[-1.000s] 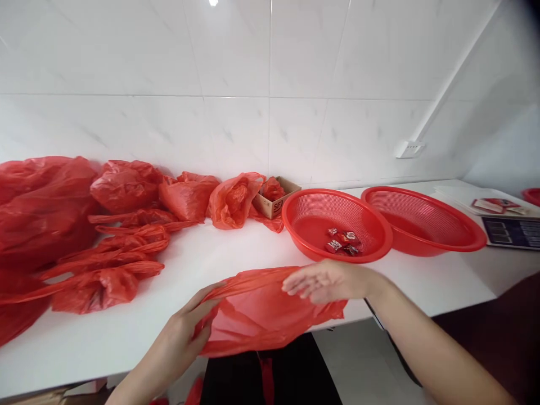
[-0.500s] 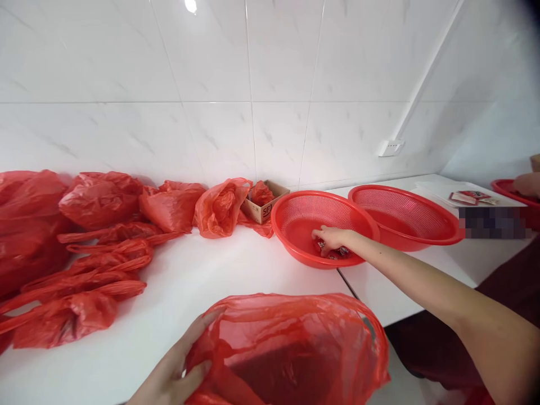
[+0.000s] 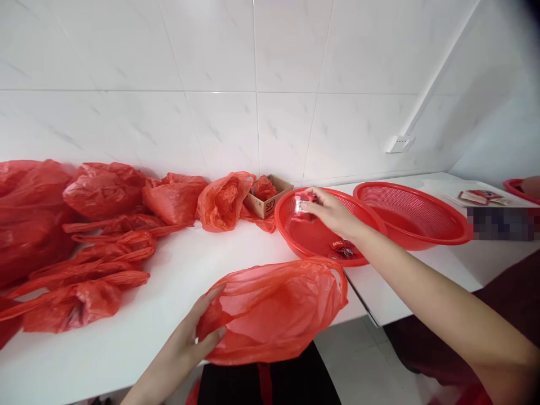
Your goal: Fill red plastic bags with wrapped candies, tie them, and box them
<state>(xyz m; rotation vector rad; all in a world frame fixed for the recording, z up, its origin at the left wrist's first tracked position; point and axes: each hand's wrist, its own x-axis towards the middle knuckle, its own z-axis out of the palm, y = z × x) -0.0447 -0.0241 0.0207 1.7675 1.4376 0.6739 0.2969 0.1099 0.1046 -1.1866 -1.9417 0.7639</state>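
Observation:
My left hand (image 3: 192, 332) grips the left rim of a red plastic bag (image 3: 278, 315), whose wide mouth faces up at the table's front edge. Over the near red basket (image 3: 291, 236), my right hand (image 3: 327, 211) is closed on small red and silver packets (image 3: 304, 206), lifted above the basket's floor. A few more red and dark packets (image 3: 343, 250) lie at the bottom of that basket, below my right wrist.
Filled red bags (image 3: 105, 191) line the wall at left, with tied ones in front. A cardboard box (image 3: 268, 197) stands behind. Right of the near basket are a second red basket (image 3: 413, 216), a white tray (image 3: 464, 185) and another person's dark clothing (image 3: 498, 304).
My right hand has risen from the basket floor, up and left, with packets in it. The open bag has shifted up and left and looks narrower. The camera view has shifted slightly.

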